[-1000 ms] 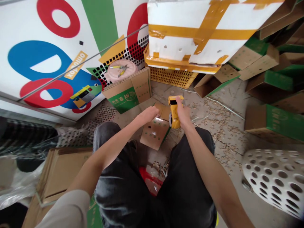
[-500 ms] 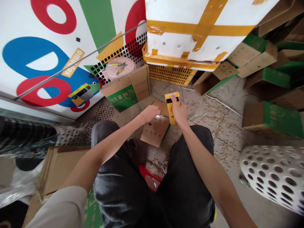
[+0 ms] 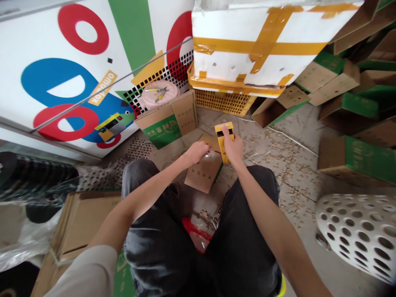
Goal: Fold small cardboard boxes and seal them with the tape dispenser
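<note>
Between my knees stands a small brown cardboard carton [image 3: 202, 173] with green print. My left hand [image 3: 197, 152] is closed at its upper left edge, fingers curled. What those fingers hold, if anything, is hidden. A shiny clear patch shows on the carton beside them. My right hand [image 3: 234, 147] is wrapped round a yellow boxy hand tool [image 3: 220, 142] with a black slot near its top, thumb on the upper end. This tool is upright at the carton's right side; I cannot tell whether they touch.
Ahead, a taped white foam box [image 3: 229, 57] rests on a yellow crate [image 3: 216, 101]. Pliers [image 3: 159, 95] lie on a pink round stool [image 3: 151, 97] behind a flat carton [image 3: 161, 128]. Open cartons [image 3: 368, 159] and a perforated white basket [image 3: 355, 231] stand right. Small brown bits litter the floor.
The camera view has tilted slightly, moving the surroundings a little down and right. My left hand's fingers are a bit more raised at the carton; the right hand keeps the yellow tool nearly still.
</note>
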### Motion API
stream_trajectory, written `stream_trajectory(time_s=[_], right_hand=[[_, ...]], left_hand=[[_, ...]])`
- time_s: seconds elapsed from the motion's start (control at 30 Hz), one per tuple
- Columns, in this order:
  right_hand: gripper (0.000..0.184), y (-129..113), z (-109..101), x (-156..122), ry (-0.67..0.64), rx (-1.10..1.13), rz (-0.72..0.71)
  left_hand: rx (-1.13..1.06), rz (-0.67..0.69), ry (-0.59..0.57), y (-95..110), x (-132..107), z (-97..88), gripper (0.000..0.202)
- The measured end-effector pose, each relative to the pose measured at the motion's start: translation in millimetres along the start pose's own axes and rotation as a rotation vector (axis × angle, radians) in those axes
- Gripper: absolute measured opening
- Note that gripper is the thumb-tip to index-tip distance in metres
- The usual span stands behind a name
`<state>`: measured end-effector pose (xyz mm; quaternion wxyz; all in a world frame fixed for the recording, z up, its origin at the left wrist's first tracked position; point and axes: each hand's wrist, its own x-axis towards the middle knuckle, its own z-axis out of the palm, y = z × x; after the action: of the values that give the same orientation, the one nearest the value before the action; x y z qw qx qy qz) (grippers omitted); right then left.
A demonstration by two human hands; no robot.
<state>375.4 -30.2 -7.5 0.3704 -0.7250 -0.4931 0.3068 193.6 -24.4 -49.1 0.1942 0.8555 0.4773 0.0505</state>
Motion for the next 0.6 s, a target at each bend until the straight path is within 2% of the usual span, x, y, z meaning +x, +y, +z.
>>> stream_trajectory(time_s=[0.07, 0.13, 0.2, 0.27, 0.37, 0.43, 0.5, 0.6], right_hand=[[0.066, -1, 0, 0, -0.001, 0.002, -0.008], [0.067, -2, 0, 0, -0.007, 0.003, -0.013], [0.067, -2, 1, 1, -0.012, 0.008, -0.014], [0.068, 0, 1, 3, 0.0, 0.015, -0.012], [0.069, 2, 1, 5, 0.018, 0.044, -0.009], [0.07, 3, 0, 6, 0.017, 0.067, -0.01], [0.07, 3, -1, 7, 0.012, 0.073, -0.008], [0.07, 3, -1, 8, -0.005, 0.06, -0.013]], left_hand=[[0.026, 0.033, -0.025, -1, 2, 0.0, 0.036], [0.06, 0.068, -0.052, -2, 2, 3.1, 0.06], [0.13, 0.111, -0.074, 0, 2, 12.0, 0.083], [0.23, 0.121, -0.056, 6, 0, 26.2, 0.097], [0.336, 0.059, 0.005, 13, -3, 47.2, 0.106], [0.345, 0.056, 0.019, 14, -3, 54.4, 0.115], [0.312, 0.093, 0.032, 9, -2, 55.1, 0.121], [0.215, 0.12, 0.08, -1, 2, 50.4, 0.109]])
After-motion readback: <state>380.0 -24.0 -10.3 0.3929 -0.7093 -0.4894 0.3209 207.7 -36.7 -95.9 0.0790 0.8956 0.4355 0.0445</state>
